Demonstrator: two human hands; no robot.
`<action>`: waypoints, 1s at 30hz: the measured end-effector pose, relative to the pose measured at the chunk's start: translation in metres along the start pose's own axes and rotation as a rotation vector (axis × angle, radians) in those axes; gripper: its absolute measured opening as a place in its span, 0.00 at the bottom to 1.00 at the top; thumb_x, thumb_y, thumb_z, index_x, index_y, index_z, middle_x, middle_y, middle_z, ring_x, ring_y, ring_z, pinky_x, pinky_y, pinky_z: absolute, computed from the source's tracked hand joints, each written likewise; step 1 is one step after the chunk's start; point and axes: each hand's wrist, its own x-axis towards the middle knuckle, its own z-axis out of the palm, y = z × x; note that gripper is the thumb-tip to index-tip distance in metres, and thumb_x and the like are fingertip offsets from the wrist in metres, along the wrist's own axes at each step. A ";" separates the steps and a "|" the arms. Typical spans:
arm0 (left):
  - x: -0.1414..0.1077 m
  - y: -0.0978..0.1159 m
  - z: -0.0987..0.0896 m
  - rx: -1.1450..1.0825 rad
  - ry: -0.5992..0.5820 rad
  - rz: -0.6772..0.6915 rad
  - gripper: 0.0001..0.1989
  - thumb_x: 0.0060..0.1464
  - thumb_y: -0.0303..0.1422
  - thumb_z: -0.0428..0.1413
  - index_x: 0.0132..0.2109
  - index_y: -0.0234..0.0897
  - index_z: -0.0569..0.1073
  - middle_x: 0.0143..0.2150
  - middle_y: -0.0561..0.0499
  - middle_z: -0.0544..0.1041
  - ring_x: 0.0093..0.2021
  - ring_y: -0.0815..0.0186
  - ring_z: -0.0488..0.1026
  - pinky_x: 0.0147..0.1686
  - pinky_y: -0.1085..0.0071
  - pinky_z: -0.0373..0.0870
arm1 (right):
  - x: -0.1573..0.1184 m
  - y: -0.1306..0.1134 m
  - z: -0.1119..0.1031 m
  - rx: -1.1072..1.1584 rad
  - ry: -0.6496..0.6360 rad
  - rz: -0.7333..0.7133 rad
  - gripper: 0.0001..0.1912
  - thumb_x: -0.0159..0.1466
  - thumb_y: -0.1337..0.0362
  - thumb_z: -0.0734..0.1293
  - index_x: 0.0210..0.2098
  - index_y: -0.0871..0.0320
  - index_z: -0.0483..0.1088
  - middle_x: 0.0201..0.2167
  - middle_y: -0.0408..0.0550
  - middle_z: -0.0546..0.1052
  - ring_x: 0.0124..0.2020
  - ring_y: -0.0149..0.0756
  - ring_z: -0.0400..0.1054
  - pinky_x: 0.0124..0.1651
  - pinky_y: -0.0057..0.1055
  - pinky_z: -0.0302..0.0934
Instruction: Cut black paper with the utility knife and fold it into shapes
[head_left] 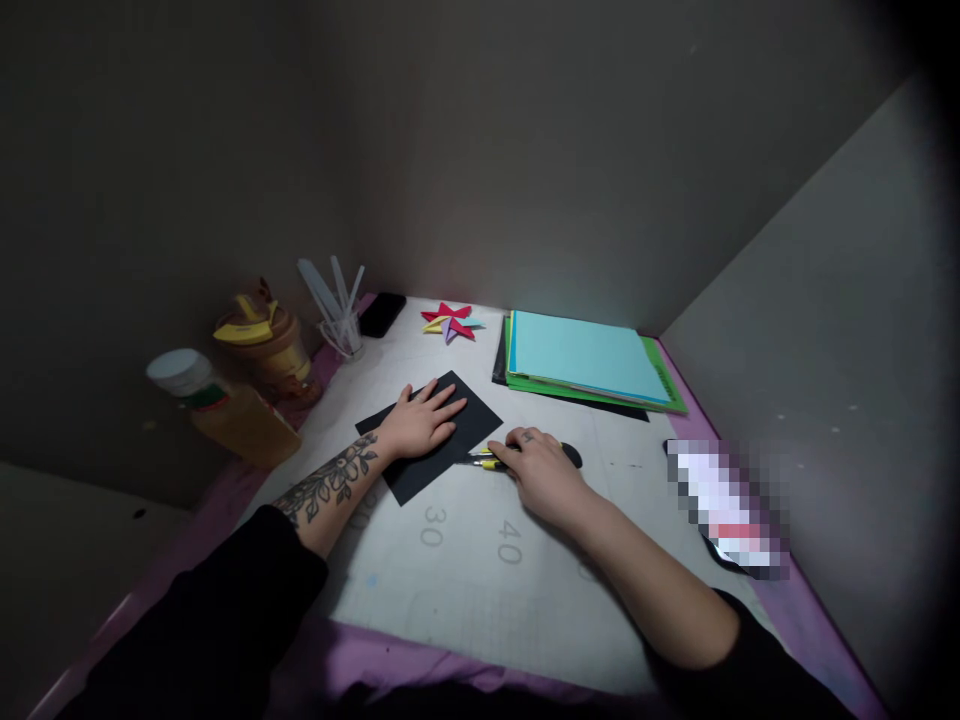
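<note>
The left hand (411,430) is resting open, fingers spread, on the black paper (409,478), which is lying askew left of the table's (465,600) middle, one corner pointing to the near edge. The scissors (493,464) are pointing left, tips at the paper, long axis running roughly along the near edge. The right hand (546,472) is covering them; whether it is gripping, I cannot tell.

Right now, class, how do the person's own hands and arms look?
The left sleeve is black, ending by a dark flower-and-leaf tattoo. The right sleeve, also black, ends farther from the hand. The right hand has a small dark finger mark. The left hand wears no glove.
</note>
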 end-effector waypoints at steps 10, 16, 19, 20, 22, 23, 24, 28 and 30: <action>0.000 0.000 0.000 -0.005 0.000 0.004 0.26 0.64 0.45 0.38 0.68 0.52 0.51 0.71 0.50 0.48 0.70 0.47 0.42 0.60 0.37 0.43 | -0.001 0.001 0.004 0.020 0.011 -0.024 0.24 0.64 0.72 0.58 0.58 0.51 0.65 0.49 0.55 0.69 0.49 0.45 0.59 0.47 0.37 0.49; 0.000 0.000 0.000 -0.005 -0.004 0.003 0.26 0.64 0.45 0.38 0.68 0.52 0.51 0.71 0.50 0.48 0.70 0.47 0.42 0.60 0.36 0.42 | 0.001 -0.006 0.003 0.021 -0.003 -0.018 0.25 0.64 0.73 0.57 0.58 0.51 0.65 0.50 0.55 0.69 0.49 0.45 0.59 0.48 0.38 0.48; 0.000 0.000 0.000 -0.007 -0.008 0.002 0.27 0.64 0.45 0.38 0.68 0.52 0.51 0.71 0.51 0.48 0.70 0.47 0.41 0.60 0.36 0.42 | 0.001 -0.009 0.004 0.025 0.001 -0.026 0.26 0.63 0.74 0.57 0.59 0.51 0.64 0.50 0.56 0.69 0.50 0.45 0.59 0.48 0.38 0.48; 0.000 0.000 0.000 -0.007 -0.008 0.001 0.27 0.64 0.45 0.38 0.68 0.52 0.51 0.71 0.51 0.48 0.70 0.47 0.41 0.60 0.36 0.42 | 0.000 -0.008 0.005 0.030 0.003 -0.032 0.26 0.63 0.74 0.57 0.58 0.51 0.65 0.50 0.55 0.69 0.50 0.45 0.59 0.48 0.38 0.48; 0.000 0.000 0.001 -0.005 -0.004 -0.001 0.27 0.64 0.45 0.38 0.68 0.52 0.51 0.71 0.51 0.48 0.70 0.48 0.41 0.60 0.37 0.42 | -0.002 -0.006 0.007 0.044 0.008 -0.041 0.26 0.63 0.74 0.57 0.58 0.51 0.65 0.50 0.55 0.69 0.50 0.44 0.59 0.48 0.38 0.48; 0.000 0.000 0.001 -0.003 0.000 0.001 0.27 0.64 0.45 0.38 0.68 0.52 0.51 0.71 0.51 0.48 0.70 0.48 0.41 0.60 0.37 0.42 | -0.003 -0.005 0.008 0.050 0.009 -0.041 0.26 0.63 0.74 0.58 0.58 0.51 0.65 0.50 0.55 0.69 0.49 0.44 0.59 0.48 0.38 0.48; 0.000 -0.001 0.002 -0.002 0.003 0.004 0.27 0.64 0.45 0.37 0.68 0.52 0.51 0.71 0.51 0.48 0.70 0.47 0.42 0.60 0.37 0.42 | -0.004 -0.004 0.009 0.056 0.010 -0.041 0.26 0.62 0.75 0.58 0.58 0.51 0.65 0.49 0.55 0.69 0.49 0.44 0.59 0.48 0.38 0.48; 0.000 -0.001 0.003 0.008 0.013 0.006 0.27 0.64 0.46 0.36 0.68 0.51 0.51 0.71 0.50 0.48 0.69 0.46 0.43 0.59 0.36 0.44 | -0.002 -0.005 0.009 0.071 0.010 -0.037 0.26 0.62 0.74 0.58 0.57 0.51 0.66 0.49 0.55 0.68 0.49 0.44 0.59 0.48 0.38 0.48; 0.000 -0.001 0.003 0.010 0.012 0.003 0.27 0.64 0.46 0.37 0.68 0.52 0.51 0.71 0.50 0.48 0.69 0.47 0.42 0.59 0.37 0.44 | 0.000 -0.009 0.008 0.077 0.005 -0.049 0.25 0.62 0.74 0.58 0.57 0.51 0.66 0.49 0.55 0.69 0.49 0.44 0.59 0.48 0.38 0.48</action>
